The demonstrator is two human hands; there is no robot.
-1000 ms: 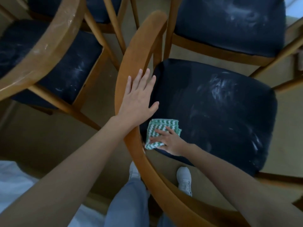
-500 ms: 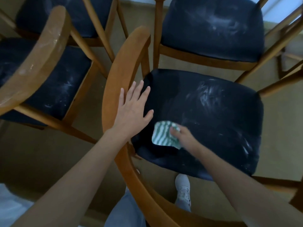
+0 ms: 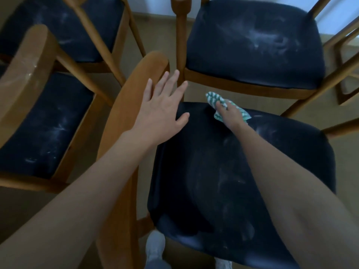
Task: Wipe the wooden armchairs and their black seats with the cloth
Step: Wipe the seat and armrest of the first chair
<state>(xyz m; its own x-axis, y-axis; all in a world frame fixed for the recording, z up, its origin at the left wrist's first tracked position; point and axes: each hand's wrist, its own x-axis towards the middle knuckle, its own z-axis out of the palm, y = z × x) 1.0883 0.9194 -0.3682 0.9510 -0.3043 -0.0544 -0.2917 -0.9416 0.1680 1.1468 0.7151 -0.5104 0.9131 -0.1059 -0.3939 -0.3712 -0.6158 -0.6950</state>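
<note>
Since 1 second ago the cloth (image 3: 212, 98) has slid to the far edge of the black seat (image 3: 223, 181), held bunched in my right hand (image 3: 231, 115). My left hand (image 3: 161, 111) lies flat and wide on the wooden rail (image 3: 124, 113). 1 more push could slip the cloth off.

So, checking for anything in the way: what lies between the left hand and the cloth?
Only bare black seat, seen in the head view, lies between the left hand and the cloth under the right hand.
</note>
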